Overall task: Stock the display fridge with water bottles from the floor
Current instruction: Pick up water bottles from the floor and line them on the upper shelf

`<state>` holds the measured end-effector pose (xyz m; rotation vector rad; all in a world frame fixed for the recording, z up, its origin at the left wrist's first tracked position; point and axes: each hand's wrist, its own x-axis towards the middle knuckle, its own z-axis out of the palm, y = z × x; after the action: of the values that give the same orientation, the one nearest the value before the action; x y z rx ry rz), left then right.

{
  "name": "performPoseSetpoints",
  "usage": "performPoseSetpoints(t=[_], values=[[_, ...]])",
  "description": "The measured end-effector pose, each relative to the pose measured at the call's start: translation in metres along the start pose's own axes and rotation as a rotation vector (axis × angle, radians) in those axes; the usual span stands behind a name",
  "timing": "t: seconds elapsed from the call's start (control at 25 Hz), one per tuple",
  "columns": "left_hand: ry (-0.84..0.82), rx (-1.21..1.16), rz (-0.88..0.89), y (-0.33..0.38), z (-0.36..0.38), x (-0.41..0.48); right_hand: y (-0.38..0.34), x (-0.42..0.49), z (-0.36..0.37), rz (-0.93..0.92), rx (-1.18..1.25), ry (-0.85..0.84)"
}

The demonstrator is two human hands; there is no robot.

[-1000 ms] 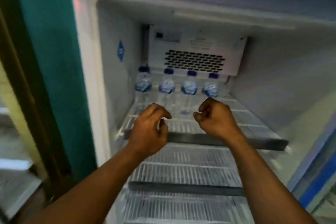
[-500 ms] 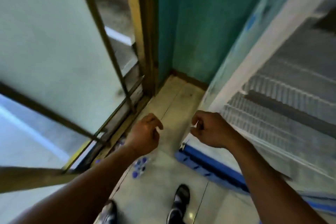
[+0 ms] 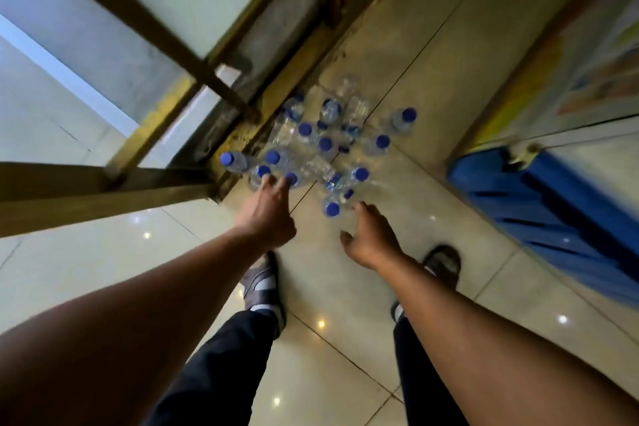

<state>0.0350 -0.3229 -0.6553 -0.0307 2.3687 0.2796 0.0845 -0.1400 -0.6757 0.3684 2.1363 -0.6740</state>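
Far left: a wooden-framed glass door [image 3: 145,55], its bottom rail running along the tiled floor [image 3: 103,263]. Just right of the frame, a loose cluster of water bottles [image 3: 311,149] sits on the floor – clear plastic, blue caps, most upright, a few seemingly lying on their sides; blur makes a count unreliable. Left hand [image 3: 268,214] reaches down into the near-left edge of the cluster, fingers spread, fingertips at the caps of two bottles there – not closed around either, nothing held. Right hand [image 3: 370,239] hovers just beside the nearest bottle [image 3: 332,207], palm loose, fingers extended, empty, no contact visible. Below the hands, two shoes [image 3: 262,282] and dark trouser legs [image 3: 221,367] stand on the tiles. Far right: the blue base grille of the display fridge [image 3: 553,211], white body above it, well apart from the bottles.
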Motion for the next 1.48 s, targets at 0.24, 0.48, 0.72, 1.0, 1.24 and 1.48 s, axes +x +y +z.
performPoseSetpoints(t=[0.24,0.48,0.72,1.0,1.24,1.48], values=[[0.022,0.237,0.113,-0.041,0.101,0.129,0.013,0.126,0.107,-0.124,-0.289,0.087],[0.068,0.163,0.193,-0.063,0.143,0.164,0.031,0.163,0.132,-0.147,-0.349,0.204],[0.101,0.099,0.207,-0.038,0.071,0.101,0.02,0.09,0.062,-0.115,-0.14,0.182],[0.286,0.082,0.454,0.063,-0.149,-0.086,-0.031,-0.135,-0.124,-0.101,0.148,0.359],[0.338,-0.231,0.887,0.201,-0.325,-0.264,-0.034,-0.381,-0.31,-0.092,0.58,0.742],[0.22,-0.516,1.305,0.379,-0.423,-0.424,0.03,-0.603,-0.45,-0.401,0.853,1.171]])
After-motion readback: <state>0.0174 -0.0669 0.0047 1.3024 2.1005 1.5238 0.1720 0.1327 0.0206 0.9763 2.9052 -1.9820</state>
